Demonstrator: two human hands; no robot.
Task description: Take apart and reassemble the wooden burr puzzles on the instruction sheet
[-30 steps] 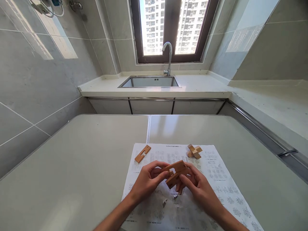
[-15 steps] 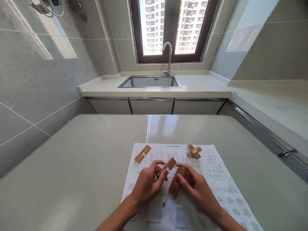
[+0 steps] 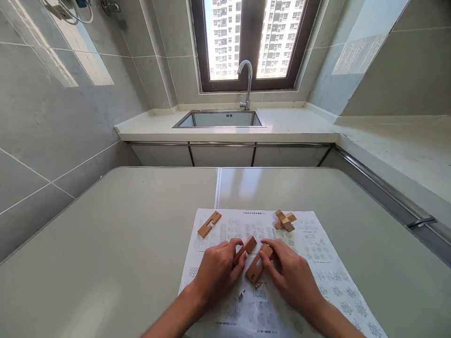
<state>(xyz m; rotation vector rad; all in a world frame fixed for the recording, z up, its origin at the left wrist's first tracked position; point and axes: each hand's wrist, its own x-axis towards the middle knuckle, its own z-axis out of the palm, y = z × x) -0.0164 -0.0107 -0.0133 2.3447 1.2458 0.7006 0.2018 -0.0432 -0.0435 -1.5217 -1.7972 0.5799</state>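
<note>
My left hand (image 3: 221, 263) pinches a wooden puzzle piece (image 3: 249, 245), whose thick end sticks out past the fingertips. A flat wooden puzzle piece with a slot and a dark mark like a "2" (image 3: 252, 276) is gripped between the thumb and fingers of my right hand (image 3: 287, 267). The two pieces are close together but apart, low over a printed sheet (image 3: 327, 267). Another notched flat wooden piece (image 3: 205, 230) lies at the sheet's upper left. An assembled cross-shaped wooden puzzle (image 3: 285, 220) sits at its upper right.
The sheet lies on a pale table (image 3: 141, 234) with a seam (image 3: 217, 188) down its middle. Beyond it stands a counter (image 3: 296, 123) with a sink (image 3: 218, 119) and a faucet (image 3: 248, 84) under a window. A side counter (image 3: 405, 150) runs along the right.
My left hand has turned slightly and lowered its piece, fingers closing further round it. My right hand has tilted the slotted piece flatter, showing more of its marked face.
</note>
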